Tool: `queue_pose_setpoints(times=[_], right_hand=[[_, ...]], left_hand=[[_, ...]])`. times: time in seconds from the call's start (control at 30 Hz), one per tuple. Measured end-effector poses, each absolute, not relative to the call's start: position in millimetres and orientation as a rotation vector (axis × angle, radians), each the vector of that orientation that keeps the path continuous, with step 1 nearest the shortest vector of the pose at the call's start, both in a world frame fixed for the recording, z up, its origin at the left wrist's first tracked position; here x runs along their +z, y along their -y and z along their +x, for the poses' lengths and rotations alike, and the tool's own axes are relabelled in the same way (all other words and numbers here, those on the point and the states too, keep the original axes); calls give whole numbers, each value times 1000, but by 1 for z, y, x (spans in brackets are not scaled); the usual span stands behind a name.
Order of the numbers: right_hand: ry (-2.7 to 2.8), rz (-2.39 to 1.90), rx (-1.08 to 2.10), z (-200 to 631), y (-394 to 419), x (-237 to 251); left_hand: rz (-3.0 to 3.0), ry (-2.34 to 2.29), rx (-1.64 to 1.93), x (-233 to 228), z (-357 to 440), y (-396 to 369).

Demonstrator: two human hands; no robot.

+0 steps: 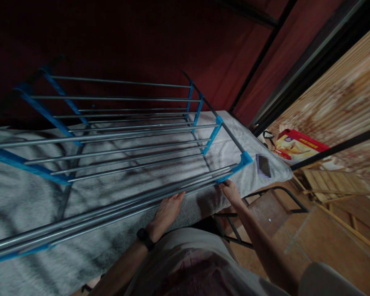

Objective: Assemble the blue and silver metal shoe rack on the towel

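Observation:
A folding clothes drying rack [160,129] with grey metal rods and blue plastic brackets stands on a bed covered by a grey fleecy blanket [216,162]. My left hand [169,207], a dark watch on its wrist, grips the bundled front rods from below; its fingers are partly hidden behind them. To its right, my right hand [230,192] is closed at the lower end of the blue corner bracket [243,161], its fingertips tucked under the plastic. The near rods lie close together, while the tiers behind them are spread apart.
A dark, pixelated flat object [264,165] lies on the blanket near the bed's right end. Beyond are a red and yellow box [299,144] and wooden slatted pieces [336,183]. A metal-framed chair [269,207] stands close on the right. Dark bed-frame bars rise at the back.

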State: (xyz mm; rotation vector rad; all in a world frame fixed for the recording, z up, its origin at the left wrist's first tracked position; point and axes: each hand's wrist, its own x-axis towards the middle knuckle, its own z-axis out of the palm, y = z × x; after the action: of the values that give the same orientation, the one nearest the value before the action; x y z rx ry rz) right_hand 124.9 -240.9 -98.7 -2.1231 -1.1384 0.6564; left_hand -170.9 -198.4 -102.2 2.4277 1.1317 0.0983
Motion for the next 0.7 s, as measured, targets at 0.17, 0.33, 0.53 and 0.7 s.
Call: queue_pose_setpoints(times=[0.17, 0.33, 0.53, 0.7], right_hand=[[1116, -2101, 673, 126, 243, -100], [1119, -2088, 685, 124, 242, -96], [1178, -2144, 627, 126, 242, -92], [1214, -2108, 655, 130, 243, -95]], left_hand=[[2437, -1124, 63, -102, -172, 197], [2442, -1119, 68, -103, -173, 198], [2435, -1116, 86, -101, -173, 199], [2421, -1139, 121, -105, -174, 199]])
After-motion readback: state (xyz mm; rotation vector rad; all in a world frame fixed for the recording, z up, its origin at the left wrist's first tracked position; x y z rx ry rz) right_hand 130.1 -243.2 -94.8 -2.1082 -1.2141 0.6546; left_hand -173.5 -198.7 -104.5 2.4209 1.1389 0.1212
